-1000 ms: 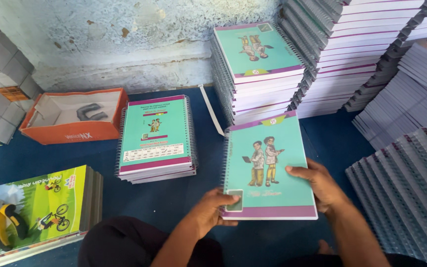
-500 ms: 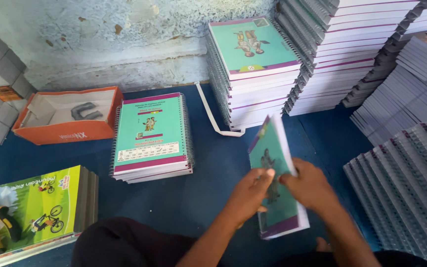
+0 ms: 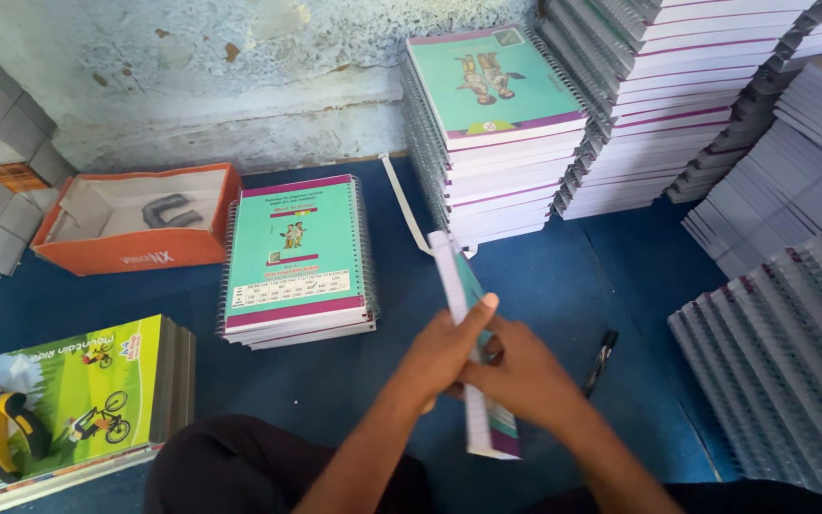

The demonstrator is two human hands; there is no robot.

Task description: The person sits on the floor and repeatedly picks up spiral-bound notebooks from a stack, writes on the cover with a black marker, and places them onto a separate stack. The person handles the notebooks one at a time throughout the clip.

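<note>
Both hands, left hand (image 3: 444, 357) and right hand (image 3: 525, 381), grip the notebook (image 3: 463, 286), now turned up on edge after lying flat a second ago, mid-flip beside the short stack (image 3: 297, 257)

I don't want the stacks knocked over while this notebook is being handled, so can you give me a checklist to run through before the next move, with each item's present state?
1. Both hands on the notebook: ok; left hand and right hand clasp it, stood on edge.
2. Short stack on the left has a flat, bare top: ok.
3. Tall stack behind stands apart from the hands: ok.
4. Black marker lies close to the right hand on the blue floor: not ok.
5. Notebook's spiral binding undamaged: cannot tell.
</note>
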